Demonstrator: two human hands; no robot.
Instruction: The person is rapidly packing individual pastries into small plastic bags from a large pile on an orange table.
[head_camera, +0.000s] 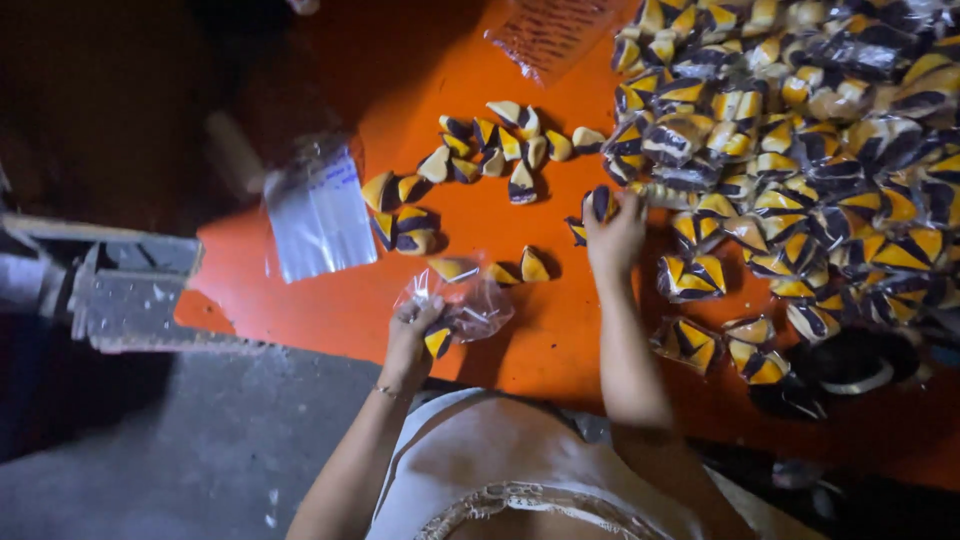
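Observation:
My left hand (411, 335) grips a small clear plastic bag (466, 305) with a yellow and dark wedge-shaped piece (437, 341) at its mouth. My right hand (614, 236) reaches onto the orange surface (330, 310) and closes on a loose wedge piece (601, 203). Several more loose yellow and dark wedge pieces (497, 146) lie scattered just beyond both hands. Two lie close to the bag (519, 268).
A big heap of filled clear bags of the same pieces (800, 150) covers the right side. A stack of flat clear bags (318, 212) lies to the left. A grey metal device (125, 290) sits at the left edge. Another printed bag (550, 30) lies at the top.

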